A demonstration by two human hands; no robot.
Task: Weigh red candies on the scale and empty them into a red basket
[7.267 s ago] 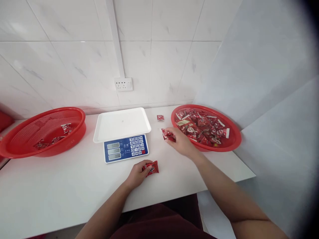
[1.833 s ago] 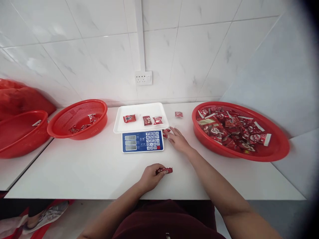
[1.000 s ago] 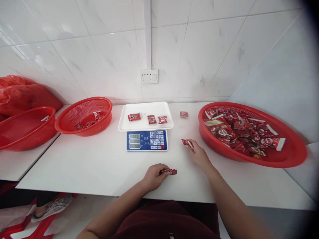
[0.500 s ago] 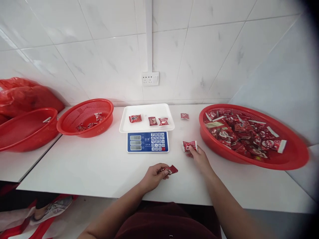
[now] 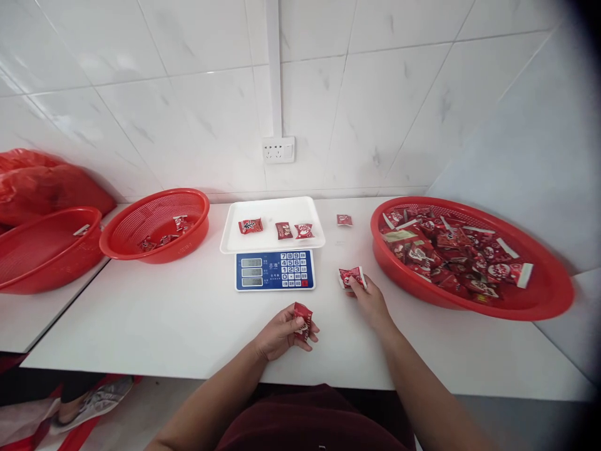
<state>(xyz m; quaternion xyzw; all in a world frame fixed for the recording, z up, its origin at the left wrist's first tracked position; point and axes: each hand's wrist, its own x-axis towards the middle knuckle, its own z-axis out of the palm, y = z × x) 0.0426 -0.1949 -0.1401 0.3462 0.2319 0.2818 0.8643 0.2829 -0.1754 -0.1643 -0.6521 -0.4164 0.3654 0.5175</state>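
Note:
My left hand (image 5: 280, 332) is closed on a small red snack packet (image 5: 304, 315), held upright between thumb and fingers above the front of the table. Further right, my right hand (image 5: 374, 304) pinches another red snack packet (image 5: 350, 275) with pale ends, just left of the big basket. Beyond both hands stands a digital scale (image 5: 275, 270) with a blue keypad; its white tray (image 5: 272, 244) carries three packets, one at the left (image 5: 250, 225) and two close together at the right. A single packet (image 5: 344, 220) lies on the table right of the tray.
A large red basket (image 5: 554, 300) heaped with packets stands at the right. To the left, a red perforated basket (image 5: 154, 255) holds several packets, with another red basket (image 5: 51, 279) and red plastic bags (image 5: 47, 185) beyond. A person's shoe (image 5: 101, 401) shows below the table.
The packet in my left hand has turned from lying sideways to upright. My right hand still grips its packet in nearly the same place. The view has shifted slightly.

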